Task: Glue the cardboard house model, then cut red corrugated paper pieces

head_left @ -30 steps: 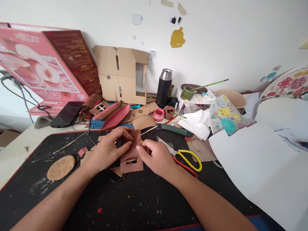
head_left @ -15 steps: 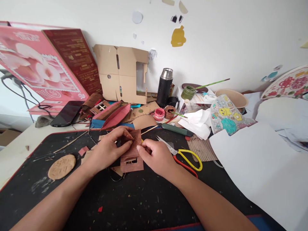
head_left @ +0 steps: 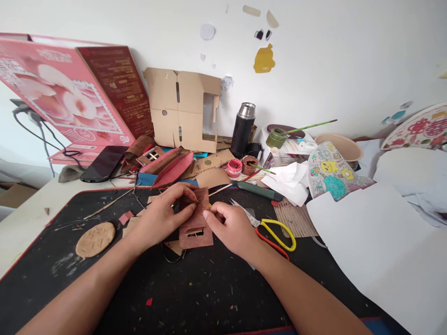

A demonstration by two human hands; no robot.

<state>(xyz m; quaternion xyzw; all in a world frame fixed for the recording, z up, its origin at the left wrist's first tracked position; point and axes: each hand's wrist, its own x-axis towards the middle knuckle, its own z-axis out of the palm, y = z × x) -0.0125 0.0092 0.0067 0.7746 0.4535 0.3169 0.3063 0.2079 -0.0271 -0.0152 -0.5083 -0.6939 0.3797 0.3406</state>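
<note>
Between my hands is a reddish-brown painted cardboard piece (head_left: 193,224) with a small window-like cutout near its lower edge. My left hand (head_left: 164,214) is closed on its upper left part, thumb and fingers pinched there. Thumb and curled fingers of my right hand (head_left: 232,228) meet at the piece's right edge, gripping it; the fingertips are partly hidden. Just right of that hand lie scissors (head_left: 278,223) with yellow and red handles, blades apart. Cardboard scraps (head_left: 174,246) and a dark cord show under the piece.
A round tan disc (head_left: 95,239) lies on the black mat (head_left: 181,298). Behind are a phone (head_left: 104,164), paint jars (head_left: 234,167), a green-handled cutter (head_left: 260,190), a flask (head_left: 243,130) and an upright cardboard sheet (head_left: 190,111). White paper (head_left: 377,237) covers the right side.
The view has shifted slightly, so everything appears a little further right. Both hands keep nearly the same hold on the cardboard piece.
</note>
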